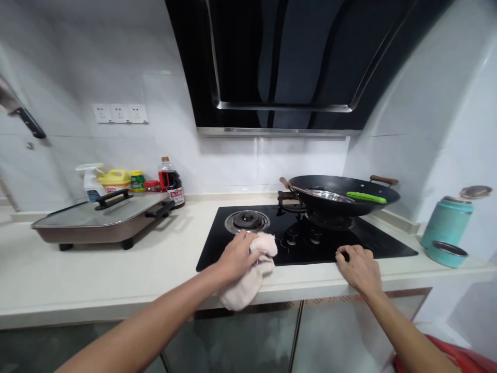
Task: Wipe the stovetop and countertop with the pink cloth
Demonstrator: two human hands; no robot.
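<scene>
My left hand [237,257] is closed around a pale pink cloth [245,287], part of which hangs over the counter's front edge. It is over the front left of the black glass gas cooktop [217,243], just below the left burner [247,221] with its shiny metal ring. On the cooktop's front right edge rests my right hand [359,267], its fingers curled in and nothing visible in them. Behind that hand, a black wok [349,208] with wooden handles sits on the right burner. Inside the wok are a shiny metal piece and a green handle [366,197].
A lidded electric pan [89,228] stands on the left counter. Behind it are a spray bottle [92,181], a yellow jug [115,178], small jars and a dark sauce bottle [171,181]. A turquoise flask [446,223] stands far right. The range hood [279,67] overhangs the cooktop.
</scene>
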